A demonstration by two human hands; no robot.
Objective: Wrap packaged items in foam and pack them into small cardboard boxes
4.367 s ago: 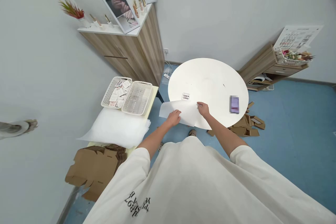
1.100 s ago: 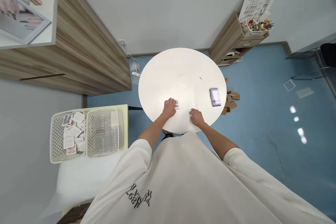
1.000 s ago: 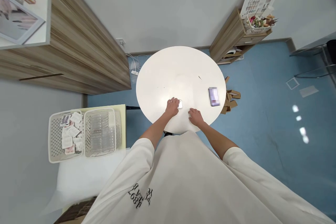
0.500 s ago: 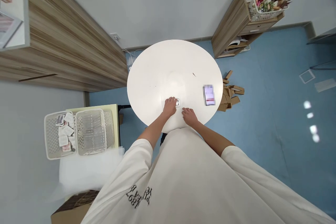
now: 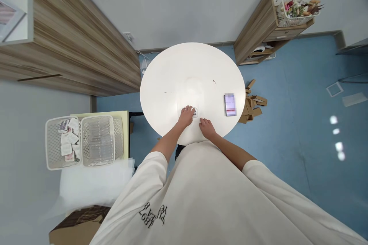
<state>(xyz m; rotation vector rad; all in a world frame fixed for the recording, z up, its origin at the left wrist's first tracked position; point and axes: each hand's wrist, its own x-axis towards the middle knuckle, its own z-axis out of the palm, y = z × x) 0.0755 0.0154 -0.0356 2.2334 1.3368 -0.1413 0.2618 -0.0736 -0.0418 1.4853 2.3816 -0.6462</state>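
Note:
On the round white table [image 5: 172, 65] lies a thin white sheet, hard to tell from the tabletop. A small clear case [image 5: 195, 112] with dark nail-shaped pieces rests on it. My left hand [image 5: 186, 115], bent at the fingers and wearing a ring, covers the case's left part and holds it. Just right of the case, my right hand [image 5: 207, 127] has its fingers together and closed at the sheet's near right edge; the fingertips' grip is partly hidden. A phone [image 5: 230, 104] with a blurred lit screen lies to the right.
Left of me, a side table carries two white baskets [image 5: 47, 143], one with small packets, one with clear cases. White sheets [image 5: 94, 180] and cardboard [image 5: 74, 229] lie nearer. Cardboard pieces [image 5: 250, 109] are on the floor right. A wooden cabinet [image 5: 86, 46] stands back left.
The white sheet, earlier lifted between both hands, now lies flat on the table. The small case is now under my left hand. In the last half second the hands have barely moved.

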